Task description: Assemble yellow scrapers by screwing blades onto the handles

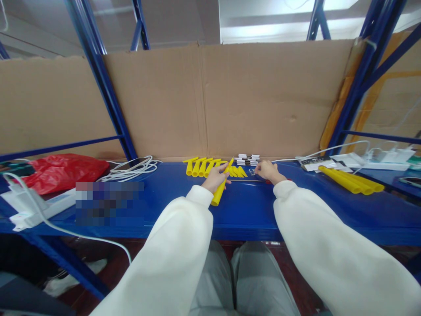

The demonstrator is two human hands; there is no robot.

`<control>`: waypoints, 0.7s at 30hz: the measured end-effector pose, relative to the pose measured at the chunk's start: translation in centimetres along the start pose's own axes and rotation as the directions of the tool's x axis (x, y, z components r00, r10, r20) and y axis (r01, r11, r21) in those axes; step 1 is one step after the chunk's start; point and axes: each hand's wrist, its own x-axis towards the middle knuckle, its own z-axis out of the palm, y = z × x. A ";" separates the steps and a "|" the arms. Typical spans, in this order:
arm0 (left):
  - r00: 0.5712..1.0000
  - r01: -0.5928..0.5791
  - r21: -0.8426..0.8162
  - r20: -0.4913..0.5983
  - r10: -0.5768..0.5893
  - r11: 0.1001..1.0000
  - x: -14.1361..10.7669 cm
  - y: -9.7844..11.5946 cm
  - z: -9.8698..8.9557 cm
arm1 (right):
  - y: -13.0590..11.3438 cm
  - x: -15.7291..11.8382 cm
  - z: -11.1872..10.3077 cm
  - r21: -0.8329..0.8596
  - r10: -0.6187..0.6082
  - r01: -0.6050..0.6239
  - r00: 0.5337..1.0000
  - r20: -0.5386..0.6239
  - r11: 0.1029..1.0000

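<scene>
At six o'clock from the cardboard panel (263, 96), on the blue bench (243, 215), both hands are busy! The left hand (217, 177) has its fingers wrapped round a yellow tube (216, 197), slanted, wide end toward seven o'clock, far end toward one. Out at three o'clock from it, the right hand (268, 170) dips low, fingers bent, just beside small pale pieces (251, 170); whether it pinches one, I cannot tell! Between the hands, small yellow pieces (239, 172) lie in a row. White rolls (248, 159) sit at ten o'clock from the right hand, more yellow tubes (202, 168) at ten from the left, and a red bag (70, 170) at nine!
</scene>
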 end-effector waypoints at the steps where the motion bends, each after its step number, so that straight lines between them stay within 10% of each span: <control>1: 1.000 -0.004 -0.016 0.004 0.004 1.000 0.1 -0.1 0.0 | 0.0 0.1 0.1 0.005 -0.004 0.004 1.000 -0.003 1.000; 11: 1.000 0.009 0.051 -0.002 -0.009 0.999 0.1 0.0 -0.1 | 0.0 0.3 0.5 -0.007 -0.012 0.012 0.999 0.032 1.000; 21: 0.986 0.155 -0.229 0.104 -0.134 0.961 0.4 0.6 -0.9 | 0.0 0.6 1.1 0.015 0.015 -0.017 0.995 0.099 1.000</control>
